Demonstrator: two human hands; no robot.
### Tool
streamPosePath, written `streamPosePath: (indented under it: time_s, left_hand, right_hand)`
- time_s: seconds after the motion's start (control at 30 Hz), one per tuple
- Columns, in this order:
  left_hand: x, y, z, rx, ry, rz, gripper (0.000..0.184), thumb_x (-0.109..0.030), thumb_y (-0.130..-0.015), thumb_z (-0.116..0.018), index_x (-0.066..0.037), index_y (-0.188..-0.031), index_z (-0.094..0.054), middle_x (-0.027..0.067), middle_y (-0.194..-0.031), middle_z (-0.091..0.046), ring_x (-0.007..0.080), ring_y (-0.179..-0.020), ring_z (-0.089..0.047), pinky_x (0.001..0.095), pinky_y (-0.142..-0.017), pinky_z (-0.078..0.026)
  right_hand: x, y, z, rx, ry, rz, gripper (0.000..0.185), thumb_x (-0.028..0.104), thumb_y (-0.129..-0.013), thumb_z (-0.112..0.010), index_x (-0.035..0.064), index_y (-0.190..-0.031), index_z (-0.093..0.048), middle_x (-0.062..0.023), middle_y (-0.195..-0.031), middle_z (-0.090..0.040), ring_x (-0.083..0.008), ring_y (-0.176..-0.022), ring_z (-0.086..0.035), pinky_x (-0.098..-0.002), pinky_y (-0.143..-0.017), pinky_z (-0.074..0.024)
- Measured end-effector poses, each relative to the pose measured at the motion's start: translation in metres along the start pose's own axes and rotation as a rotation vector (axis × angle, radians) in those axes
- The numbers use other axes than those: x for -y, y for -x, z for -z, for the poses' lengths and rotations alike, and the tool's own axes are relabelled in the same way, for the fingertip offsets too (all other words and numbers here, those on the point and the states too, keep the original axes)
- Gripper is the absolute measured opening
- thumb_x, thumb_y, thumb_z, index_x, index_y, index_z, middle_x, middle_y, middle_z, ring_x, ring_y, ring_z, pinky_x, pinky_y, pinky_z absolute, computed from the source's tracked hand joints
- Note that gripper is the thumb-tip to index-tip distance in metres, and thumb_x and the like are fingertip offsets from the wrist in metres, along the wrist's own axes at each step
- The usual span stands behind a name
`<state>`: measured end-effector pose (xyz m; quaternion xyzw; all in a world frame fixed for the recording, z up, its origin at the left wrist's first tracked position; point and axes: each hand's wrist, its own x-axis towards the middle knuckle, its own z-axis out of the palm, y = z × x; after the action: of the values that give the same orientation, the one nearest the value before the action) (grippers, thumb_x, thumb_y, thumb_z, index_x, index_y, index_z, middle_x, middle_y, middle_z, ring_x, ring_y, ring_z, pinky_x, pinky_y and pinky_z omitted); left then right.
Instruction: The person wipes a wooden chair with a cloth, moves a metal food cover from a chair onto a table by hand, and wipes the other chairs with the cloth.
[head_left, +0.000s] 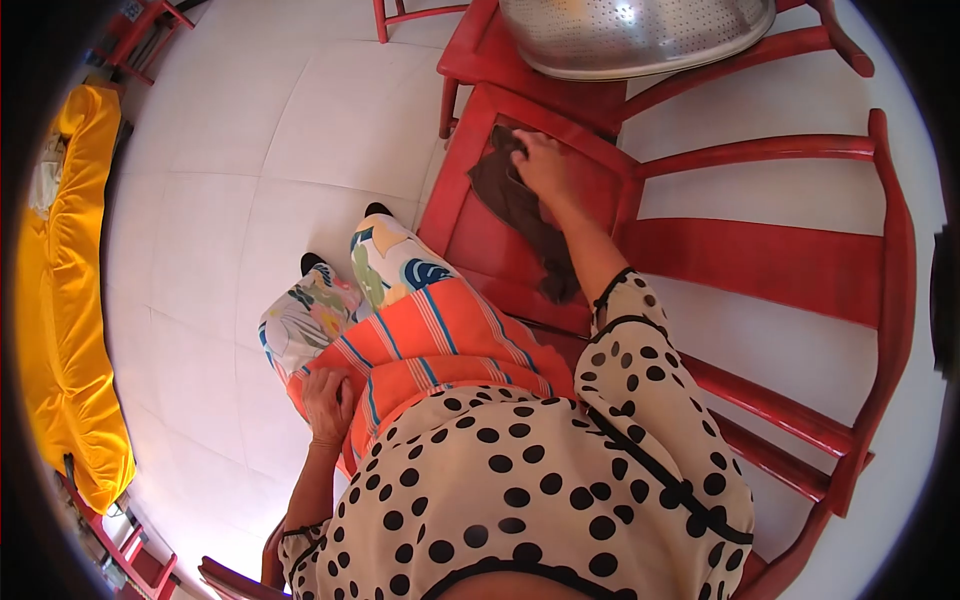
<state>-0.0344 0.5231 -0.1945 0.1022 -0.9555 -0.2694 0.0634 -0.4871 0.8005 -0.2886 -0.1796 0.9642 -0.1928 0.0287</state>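
On seat (482, 245): brown cloth (532, 222), bunched; right hand (546, 168) on it, fingers bent, pinch unclear. Left of seat: left hand (326, 402), loosely curled. I cannot tell done from remaining; cloth unfolded, not flat.

The pale tiled floor (210, 260) is brightly and evenly lit, glare is thrown off the perforated silver metal colander (650, 35), and edges are bowed into dark corners.

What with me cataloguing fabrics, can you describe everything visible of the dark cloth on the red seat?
The dark cloth is brown, plain and soft-looking, crumpled into a long, uneven strip with a pointed corner at one side. It lies across the red seat, the right hand at its far end; whether gripped is unclear.
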Motion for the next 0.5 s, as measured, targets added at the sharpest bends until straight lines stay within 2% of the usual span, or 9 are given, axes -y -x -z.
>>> streamPosePath:
  time_s: [0.13,0.33,0.5]
  left_hand:
    - [0.003,-0.003,0.002,0.02,-0.008,-0.012,0.005,-0.005,-0.083,-0.062,-0.005,-0.087,-0.062,0.0095,-0.082,-0.059,0.03,-0.077,-0.054,0.0397,-0.072,-0.04]
    - [0.002,-0.005,0.004,0.017,0.019,-0.013,0.005,-0.004,-0.082,-0.063,-0.005,-0.087,-0.062,0.009,-0.081,-0.06,0.0292,-0.076,-0.054,0.0397,-0.071,-0.04]
    - [0.003,-0.005,0.004,0.009,0.04,-0.014,0.005,-0.004,-0.081,-0.063,-0.005,-0.087,-0.063,0.009,-0.082,-0.06,0.0287,-0.077,-0.055,0.0397,-0.072,-0.04]
  right_hand:
    - [0.023,0.012,-0.023,-0.073,0.24,0.053,0.055,0.025,-0.086,-0.066,0.0173,-0.138,-0.054,-0.0072,-0.137,-0.05,-0.0359,-0.12,-0.052,-0.0499,-0.094,-0.0506]
    - [0.015,-0.026,-0.025,-0.015,0.139,0.027,0.059,0.025,-0.086,-0.066,0.0188,-0.142,-0.05,-0.0088,-0.124,-0.051,-0.0373,-0.114,-0.054,-0.0496,-0.09,-0.0536]
    - [0.016,-0.034,-0.025,0.061,0.183,0.002,0.061,0.023,-0.086,-0.066,0.0197,-0.144,-0.047,-0.0103,-0.123,-0.049,-0.0379,-0.113,-0.056,-0.0514,-0.09,-0.054]
